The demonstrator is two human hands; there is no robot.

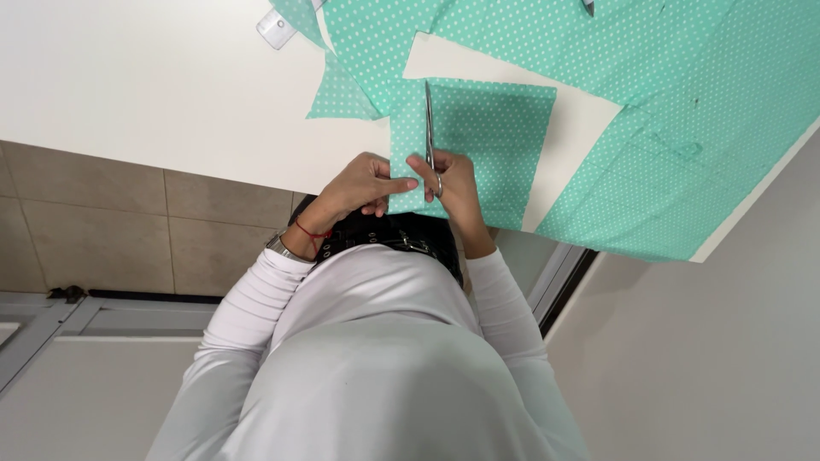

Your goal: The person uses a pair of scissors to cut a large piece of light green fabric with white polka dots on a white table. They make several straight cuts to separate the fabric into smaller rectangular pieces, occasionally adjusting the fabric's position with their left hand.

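Head view — right hand [453, 183] grips scissors [430, 128], left hand [363, 183] pinches dotted fabric [495, 137] — white table [171, 85], tiled floor [128, 222].

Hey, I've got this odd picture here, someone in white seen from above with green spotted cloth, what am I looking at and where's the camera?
There is no machine here. It is one picture from a camera worn on a person's head, looking down over their own chest and white sleeves, so the table sits at the top of the frame.

The right hand grips a pair of scissors, blades pointing away from the body into a rectangular piece of mint green cloth with white dots. The left hand pinches that cloth's near edge beside the blades.

The cloth lies on a white table. A much larger sheet of the same fabric spreads across the far side and the right, with a small offcut to the left. A clear ruler end peeks out at the top. Below the table edge you see tiled floor.
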